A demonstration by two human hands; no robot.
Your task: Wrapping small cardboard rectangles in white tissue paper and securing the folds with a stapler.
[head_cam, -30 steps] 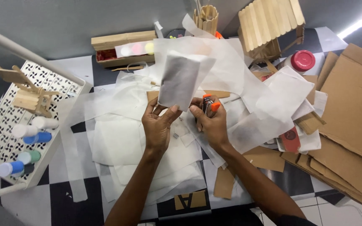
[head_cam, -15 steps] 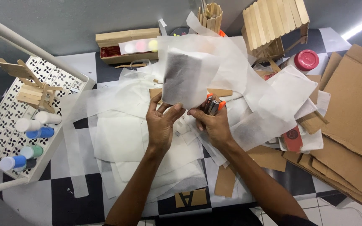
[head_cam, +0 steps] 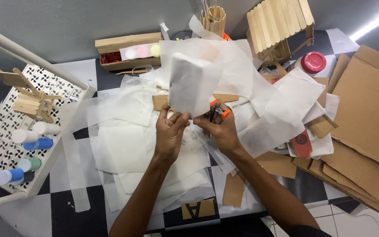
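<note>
Pinching white sheet | left hand fingers closed | right hand gripping scissors

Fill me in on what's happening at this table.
A person holds up a sheet of thin white paper with both hands: the left hand pinches its lower edge, while the right hand also grips orange-handled scissors against it. Below, more white sheets cover the checkered table, with cardboard pieces stacked to the right.
</note>
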